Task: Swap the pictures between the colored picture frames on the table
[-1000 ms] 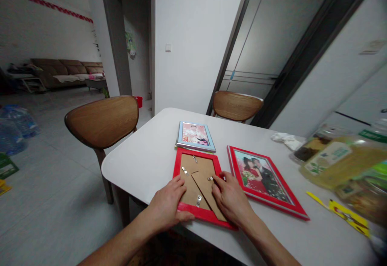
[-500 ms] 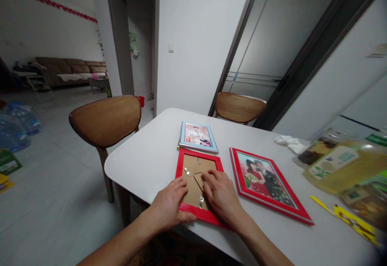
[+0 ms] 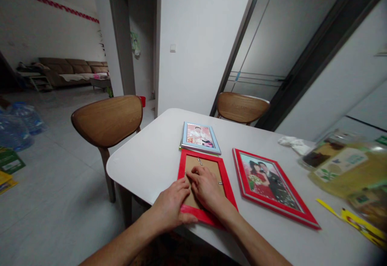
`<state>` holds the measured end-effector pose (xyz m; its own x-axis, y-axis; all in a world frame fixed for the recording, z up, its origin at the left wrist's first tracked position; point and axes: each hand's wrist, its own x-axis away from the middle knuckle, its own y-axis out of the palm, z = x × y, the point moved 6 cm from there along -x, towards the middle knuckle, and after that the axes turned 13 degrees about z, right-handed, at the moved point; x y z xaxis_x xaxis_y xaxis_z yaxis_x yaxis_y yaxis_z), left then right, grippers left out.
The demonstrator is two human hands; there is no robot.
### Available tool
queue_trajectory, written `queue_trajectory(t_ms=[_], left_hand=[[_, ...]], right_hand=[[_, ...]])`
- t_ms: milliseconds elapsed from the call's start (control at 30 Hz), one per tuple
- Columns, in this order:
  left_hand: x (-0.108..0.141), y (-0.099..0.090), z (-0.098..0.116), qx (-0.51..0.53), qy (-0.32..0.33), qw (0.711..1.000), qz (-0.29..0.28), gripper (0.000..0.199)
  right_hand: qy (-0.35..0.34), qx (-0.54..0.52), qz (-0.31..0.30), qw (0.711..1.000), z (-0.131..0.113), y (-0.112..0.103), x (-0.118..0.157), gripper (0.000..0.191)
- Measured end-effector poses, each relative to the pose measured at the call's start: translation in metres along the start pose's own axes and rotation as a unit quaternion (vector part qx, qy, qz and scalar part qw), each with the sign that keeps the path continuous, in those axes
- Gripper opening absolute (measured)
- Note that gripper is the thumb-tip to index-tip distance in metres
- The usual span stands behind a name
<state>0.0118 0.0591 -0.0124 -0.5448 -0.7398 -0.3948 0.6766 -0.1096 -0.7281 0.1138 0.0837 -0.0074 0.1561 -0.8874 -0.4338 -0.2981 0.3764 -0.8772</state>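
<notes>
A red picture frame (image 3: 228,179) lies face down near the table's front edge, its brown backing board (image 3: 213,168) showing. My left hand (image 3: 169,202) grips the frame's near left corner, with the thumb along the red front rim. Over the board, my right hand (image 3: 208,187) has its fingers bent and drawn together at a small metal clip (image 3: 185,174) on the left side. Another clip (image 3: 200,161) sits at the far end, and a third clip (image 3: 220,183) at the right side. The near part of the board is partly hidden under my right hand.
Beyond lies a light blue framed photo (image 3: 199,135); to the right, a red framed photo (image 3: 269,181). A yellow tool (image 3: 359,223), a large jug of yellow liquid (image 3: 335,169) and a crumpled white cloth (image 3: 293,145) lie farther right. Wooden chairs (image 3: 109,118) stand around the white table (image 3: 142,157).
My right hand has moved left across the backing board to the left clip, uncovering the right clip. My left hand keeps its grip. The view has shifted slightly.
</notes>
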Motion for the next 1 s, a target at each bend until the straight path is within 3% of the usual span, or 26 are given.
queue_trajectory(t_ms=[100,267,567,800,1000], left_hand=[[0.001,0.001,-0.001,0.003,-0.001,1.000,0.000,0.060],[0.002,0.001,-0.001,-0.001,-0.004,1.000,-0.004,0.056],[0.006,0.002,0.001,-0.002,-0.021,1.000,-0.018,0.035],[0.006,-0.003,0.005,-0.034,-0.037,0.998,-0.035,0.042],[0.004,0.002,0.023,-0.071,0.011,0.997,-0.025,0.047]], right_hand=[[0.015,-0.012,0.011,1.000,0.007,0.001,-0.003,0.028],[0.135,0.015,0.034,0.990,0.045,0.003,-0.022,0.030],[0.250,0.071,0.043,0.965,0.081,0.016,-0.046,0.027],[0.276,0.057,0.059,0.958,0.086,0.015,-0.049,0.027],[0.201,-0.018,0.093,0.975,0.074,-0.008,-0.030,0.029]])
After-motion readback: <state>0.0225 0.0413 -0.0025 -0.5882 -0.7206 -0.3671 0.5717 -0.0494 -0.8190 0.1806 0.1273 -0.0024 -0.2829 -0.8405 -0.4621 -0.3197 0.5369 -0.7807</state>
